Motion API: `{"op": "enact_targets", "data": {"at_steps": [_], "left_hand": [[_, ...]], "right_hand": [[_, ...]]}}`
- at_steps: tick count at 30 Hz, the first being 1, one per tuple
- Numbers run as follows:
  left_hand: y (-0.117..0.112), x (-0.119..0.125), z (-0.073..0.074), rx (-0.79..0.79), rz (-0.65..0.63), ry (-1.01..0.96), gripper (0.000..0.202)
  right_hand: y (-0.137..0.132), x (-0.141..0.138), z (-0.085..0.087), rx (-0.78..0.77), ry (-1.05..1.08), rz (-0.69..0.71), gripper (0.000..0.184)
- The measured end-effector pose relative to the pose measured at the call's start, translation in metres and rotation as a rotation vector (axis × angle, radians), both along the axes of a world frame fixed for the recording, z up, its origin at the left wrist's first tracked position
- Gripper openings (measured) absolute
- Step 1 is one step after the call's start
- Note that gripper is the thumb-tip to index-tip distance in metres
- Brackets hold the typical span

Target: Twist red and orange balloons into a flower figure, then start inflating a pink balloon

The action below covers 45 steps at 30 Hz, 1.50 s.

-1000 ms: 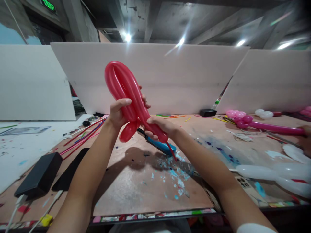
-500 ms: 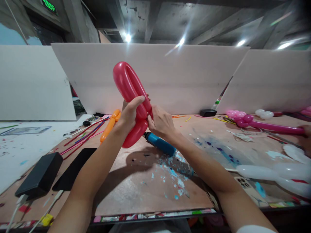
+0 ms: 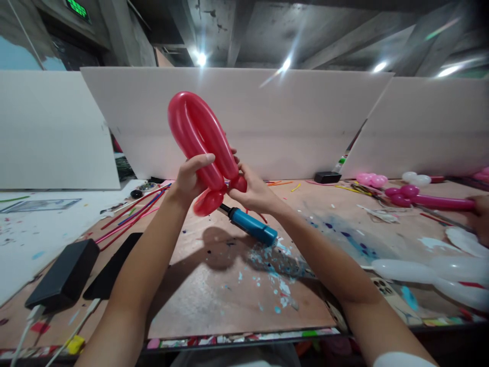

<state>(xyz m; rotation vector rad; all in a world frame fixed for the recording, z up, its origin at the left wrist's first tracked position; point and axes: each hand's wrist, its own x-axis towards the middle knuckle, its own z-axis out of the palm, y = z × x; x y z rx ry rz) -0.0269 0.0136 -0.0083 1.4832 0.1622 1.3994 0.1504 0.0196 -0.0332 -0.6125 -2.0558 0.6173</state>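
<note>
A long red modelling balloon (image 3: 179, 120), bent into a tall loop, is held up above the table in both hands. My left hand (image 3: 191, 176) wraps round the loop's lower left side, thumb across the front. At the loop's base my right hand (image 3: 250, 191) grips a small red bubble by the twisted joint; some of its fingers are hidden behind the balloon. Another short red section sticks out below, toward the lower left. Under the hands a blue balloon pump (image 3: 254, 227) lies on the table, its black nozzle pointing at the balloon.
On the left lie a black power bank (image 3: 63, 275), a black phone (image 3: 112, 270) and several uninflated balloons (image 3: 133, 216). Toward the right are white balloons (image 3: 405, 270) and another person's hand (image 3: 482, 216) holding a magenta balloon (image 3: 443, 202). White panels (image 3: 244, 122) stand behind.
The red loop has shifted slightly left and opened wider. My right hand now has a small bubble at its base, and the lower section has swung up. The other person's magenta balloon moved right.
</note>
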Motion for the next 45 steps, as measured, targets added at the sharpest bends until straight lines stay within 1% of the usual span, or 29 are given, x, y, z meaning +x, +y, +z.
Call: {"op": "enact_targets", "data": {"at_steps": [2,4,6,9,10,12,14,15,18,19,21,23,25,27,30,32,35,36,39,42,45], "left_hand": [[0.005,-0.005,-0.001,-0.018,-0.06,0.045,0.048],[0.009,-0.008,-0.003,-0.039,-0.101,0.069,0.051],[0.009,-0.009,-0.003,-0.05,-0.11,0.063,0.053],[0.003,-0.005,-0.002,-0.076,-0.071,0.066,0.055],[0.0,-0.003,-0.002,-0.082,-0.052,0.074,0.056],[-0.003,0.0,-0.001,-0.079,-0.015,0.082,0.058],[-0.003,0.0,0.0,-0.059,0.005,0.075,0.058],[-0.003,0.0,0.0,-0.054,0.008,0.069,0.057],[0.001,-0.004,0.0,-0.064,-0.011,0.065,0.054],[0.001,-0.006,0.0,-0.072,-0.017,0.068,0.053],[0.002,-0.008,0.0,-0.076,-0.015,0.069,0.053],[0.003,-0.009,0.001,-0.072,-0.005,0.067,0.052],[0.003,-0.009,0.001,-0.066,-0.013,0.063,0.051],[0.004,-0.008,0.0,-0.069,-0.045,0.063,0.053],[0.005,-0.004,-0.002,-0.077,-0.094,0.076,0.057],[0.005,-0.001,-0.004,-0.073,-0.117,0.089,0.058],[0.005,0.002,-0.006,-0.07,-0.112,0.097,0.059],[0.005,0.003,-0.006,-0.072,-0.102,0.099,0.06],[0.008,0.002,-0.009,-0.065,-0.081,0.146,0.062],[0.015,-0.008,-0.01,0.01,-0.031,0.279,0.06],[0.022,-0.024,-0.007,0.123,0.048,0.441,0.058]], "right_hand": [[0.002,0.003,0.002,-0.097,-0.059,0.123,0.035],[0.003,0.004,0.003,-0.158,-0.09,0.191,0.034],[0.005,0.002,0.0,-0.147,-0.067,0.182,0.032],[0.006,-0.005,-0.006,-0.061,-0.015,0.084,0.023],[0.006,-0.008,-0.007,-0.037,0.006,0.052,0.023],[0.007,-0.01,-0.01,-0.026,0.053,0.026,0.03],[0.009,-0.009,-0.01,-0.044,0.074,0.044,0.036],[0.009,-0.007,-0.009,-0.06,0.058,0.058,0.034],[0.009,-0.001,-0.004,-0.161,-0.036,0.125,0.017],[0.008,0.001,-0.002,-0.197,-0.064,0.146,0.015],[0.005,0.004,0.003,-0.222,-0.101,0.17,0.018],[0.002,0.006,0.007,-0.18,-0.09,0.183,0.024],[0.001,0.006,0.008,-0.154,-0.031,0.214,0.037],[0.001,0.006,0.006,-0.208,0.009,0.239,0.046],[0.002,0.006,0.002,-0.418,-0.015,0.271,0.042],[0.002,0.005,0.0,-0.51,0.006,0.264,0.04],[0.003,0.003,-0.003,-0.522,0.077,0.191,0.041],[0.003,0.002,-0.005,-0.525,0.091,0.186,0.04],[0.005,0.002,-0.008,-0.556,0.113,0.238,0.038],[0.009,0.002,-0.011,-0.57,0.116,0.278,0.039],[0.012,0.0,-0.012,-0.59,0.092,0.306,0.039]]}}
